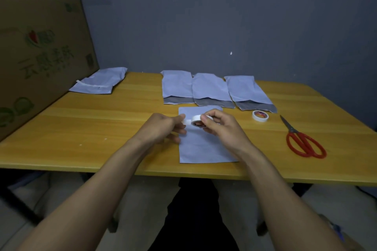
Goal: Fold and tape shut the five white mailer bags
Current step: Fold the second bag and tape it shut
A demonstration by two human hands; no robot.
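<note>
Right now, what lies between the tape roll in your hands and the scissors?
A second tape roll, flat on the table, close to the scissors' tips; the head view shows it.

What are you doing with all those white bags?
A person is taping mailer bags shut. The right hand holds a tape roll while the left hand pinches its loose end, above a folded bag. Behind lie three open bags; the far-left bag looks taped. At right lie red scissors.

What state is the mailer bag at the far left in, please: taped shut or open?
Taped shut: the far-left mailer bag has its end folded over, with a tape strip across it.
</note>
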